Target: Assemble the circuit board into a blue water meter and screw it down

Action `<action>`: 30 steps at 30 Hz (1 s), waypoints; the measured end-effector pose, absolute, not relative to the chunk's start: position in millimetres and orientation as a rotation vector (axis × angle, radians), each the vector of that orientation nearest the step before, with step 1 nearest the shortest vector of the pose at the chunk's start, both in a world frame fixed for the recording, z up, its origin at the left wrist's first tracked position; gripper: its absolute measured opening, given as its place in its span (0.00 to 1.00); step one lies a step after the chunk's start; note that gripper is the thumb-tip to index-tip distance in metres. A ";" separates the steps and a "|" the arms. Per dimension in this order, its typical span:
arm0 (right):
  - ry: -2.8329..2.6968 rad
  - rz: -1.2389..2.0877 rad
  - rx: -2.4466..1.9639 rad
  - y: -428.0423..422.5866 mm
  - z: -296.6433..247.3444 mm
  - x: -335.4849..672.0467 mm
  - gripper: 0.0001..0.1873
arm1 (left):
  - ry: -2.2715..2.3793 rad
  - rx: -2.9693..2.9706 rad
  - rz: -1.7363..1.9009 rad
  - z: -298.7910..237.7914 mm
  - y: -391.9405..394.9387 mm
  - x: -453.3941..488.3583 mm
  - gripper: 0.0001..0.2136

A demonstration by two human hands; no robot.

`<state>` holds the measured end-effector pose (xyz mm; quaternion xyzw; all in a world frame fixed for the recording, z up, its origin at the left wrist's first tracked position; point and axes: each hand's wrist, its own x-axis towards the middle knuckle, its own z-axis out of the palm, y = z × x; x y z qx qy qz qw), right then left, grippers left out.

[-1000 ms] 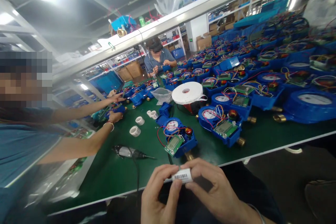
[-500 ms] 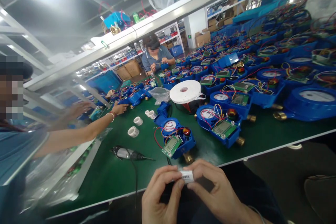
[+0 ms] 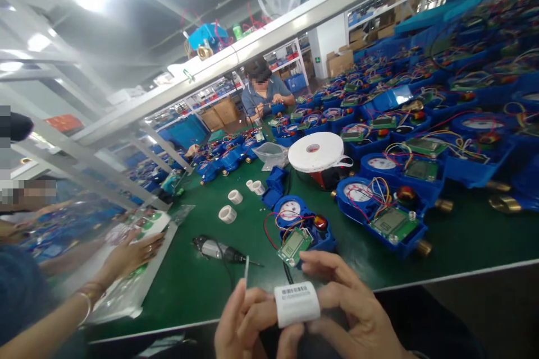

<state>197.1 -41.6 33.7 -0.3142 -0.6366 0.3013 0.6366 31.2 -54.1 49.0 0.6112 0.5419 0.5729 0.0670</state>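
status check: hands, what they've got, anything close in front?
Both hands, left hand and right hand, pinch a white barcode label near the bench edge. Open blue meter directly ahead. Electric screwdriver lies left of it.

Both hands at near table (image 3: 189, 286) edge: left hand (image 3: 244, 320) and right hand (image 3: 353, 314) together, label (image 3: 297, 303) between their fingers. Just behind label, on table: meter (image 3: 301, 230). Left of meter: screwdriver (image 3: 219, 249). Behind screwdriver: two rings (image 3: 231, 206), one behind the other. Right of meter: second meter (image 3: 385, 210). Behind both meters: tape roll (image 3: 316, 151). Bag (image 3: 272, 152) left of roll. Co-worker's hand (image 3: 130, 252) at table's left edge, well apart.
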 end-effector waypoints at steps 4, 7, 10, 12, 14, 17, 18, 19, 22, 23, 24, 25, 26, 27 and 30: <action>-1.530 0.562 -0.860 -34.3 28.0 202.2 0.22 | 2.092 2.067 1.453 72.7 32.6 -21.5 0.33; -1.510 0.524 -1.019 -34.0 12.3 212.7 0.15 | 2.207 2.219 0.969 63.4 120.5 -48.5 0.28; -1.523 0.473 -1.121 -35.0 -5.1 224.9 0.13 | 2.186 2.273 0.784 42.3 177.2 -57.7 0.25; -1.506 0.451 -1.167 -34.5 -13.3 231.8 0.12 | 2.192 2.276 0.756 36.7 182.9 -58.0 0.27; -1.455 0.453 -1.187 -31.7 -17.1 235.5 0.12 | 2.233 2.250 0.818 39.3 162.0 -55.0 0.31; -1.424 0.456 -1.168 -22.1 -14.6 233.2 0.12 | 2.206 2.179 1.134 42.9 97.2 -40.8 0.33; -1.432 0.452 -1.158 -18.0 -12.1 230.9 0.12 | 2.003 2.160 1.373 40.6 73.1 -33.1 0.33; -1.448 0.447 -1.145 -13.7 -9.2 228.3 0.13 | 1.746 2.206 1.504 36.1 50.6 -24.2 0.37; -1.511 0.448 -1.103 -2.7 1.0 221.7 0.14 | 1.283 2.460 1.523 18.3 7.1 3.7 0.39; -1.529 0.456 -1.097 0.2 4.8 220.5 0.14 | 1.238 2.529 1.471 14.5 2.4 10.9 0.39; -1.541 0.466 -1.099 2.9 9.0 219.8 0.15 | 1.240 2.539 1.443 13.2 1.9 16.1 0.39; -1.558 0.477 -1.109 5.7 13.6 219.4 0.16 | 1.285 2.459 1.467 15.0 4.9 19.2 0.38; -1.580 0.491 -1.125 8.7 18.6 219.2 0.18 | 1.353 2.286 1.527 19.8 10.0 20.7 0.37; -1.611 0.505 -1.135 12.0 23.8 219.0 0.21 | 1.415 2.053 1.590 27.1 16.3 21.2 0.35; -1.723 0.529 -1.085 23.9 39.8 216.5 0.27 | 1.437 1.420 1.585 55.6 34.4 21.6 0.35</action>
